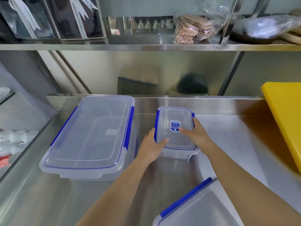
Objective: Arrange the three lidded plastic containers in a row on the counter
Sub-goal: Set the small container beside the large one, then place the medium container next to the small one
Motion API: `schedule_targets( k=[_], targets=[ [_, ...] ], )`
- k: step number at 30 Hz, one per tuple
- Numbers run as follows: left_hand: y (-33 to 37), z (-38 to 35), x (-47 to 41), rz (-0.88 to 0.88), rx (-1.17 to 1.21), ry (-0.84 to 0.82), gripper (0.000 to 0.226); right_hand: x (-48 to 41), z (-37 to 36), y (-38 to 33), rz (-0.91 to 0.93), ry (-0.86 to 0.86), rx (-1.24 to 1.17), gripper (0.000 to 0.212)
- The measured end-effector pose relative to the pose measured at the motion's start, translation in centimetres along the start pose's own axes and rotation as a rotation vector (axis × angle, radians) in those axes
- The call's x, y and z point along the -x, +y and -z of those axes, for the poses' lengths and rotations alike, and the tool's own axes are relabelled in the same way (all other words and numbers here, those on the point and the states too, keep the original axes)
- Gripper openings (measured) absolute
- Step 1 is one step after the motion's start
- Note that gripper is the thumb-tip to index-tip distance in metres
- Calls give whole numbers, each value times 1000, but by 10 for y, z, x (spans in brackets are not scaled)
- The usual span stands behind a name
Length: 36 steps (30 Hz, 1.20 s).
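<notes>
Currently, head view: left hand [150, 148] and right hand [196, 136] grip the small container [175, 132] by its sides, mid-counter [228, 136]. Large container [91, 136] sits left; third container [198, 209] lies nearest, lower right.

A steel counter [228, 136] filled the lower frame, a steel shelf [146, 46] crossed the top, and a yellow board [283, 118] leaned at right.

Bare counter [228, 136] — yellow board [286, 118] rightward
</notes>
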<state>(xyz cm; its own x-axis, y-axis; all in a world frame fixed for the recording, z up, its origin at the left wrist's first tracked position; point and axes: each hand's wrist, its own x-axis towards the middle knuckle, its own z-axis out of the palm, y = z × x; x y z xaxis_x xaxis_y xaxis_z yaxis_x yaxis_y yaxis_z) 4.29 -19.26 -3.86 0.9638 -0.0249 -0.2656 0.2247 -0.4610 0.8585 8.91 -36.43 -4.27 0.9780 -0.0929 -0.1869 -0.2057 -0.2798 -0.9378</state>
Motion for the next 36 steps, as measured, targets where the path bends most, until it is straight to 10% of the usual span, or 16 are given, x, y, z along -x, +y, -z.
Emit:
schedule_targets(
  k=[12, 18, 30, 36],
  targets=[
    [-2, -7, -18, 20, -250, 195, 72, -22, 0, 0, -18, 144, 235, 72],
    [23, -4, 16, -253, -268, 389, 46, 8, 34, 3, -56, 191, 205, 66],
    [26, -32, 81, -9, -400, -404, 68, 135, 112, 28, -328, -344, 489, 74],
    [14, -37, 99, 132, -359, -640, 33, 187, 132, 38, -593, -670, 460, 48]
  ],
)
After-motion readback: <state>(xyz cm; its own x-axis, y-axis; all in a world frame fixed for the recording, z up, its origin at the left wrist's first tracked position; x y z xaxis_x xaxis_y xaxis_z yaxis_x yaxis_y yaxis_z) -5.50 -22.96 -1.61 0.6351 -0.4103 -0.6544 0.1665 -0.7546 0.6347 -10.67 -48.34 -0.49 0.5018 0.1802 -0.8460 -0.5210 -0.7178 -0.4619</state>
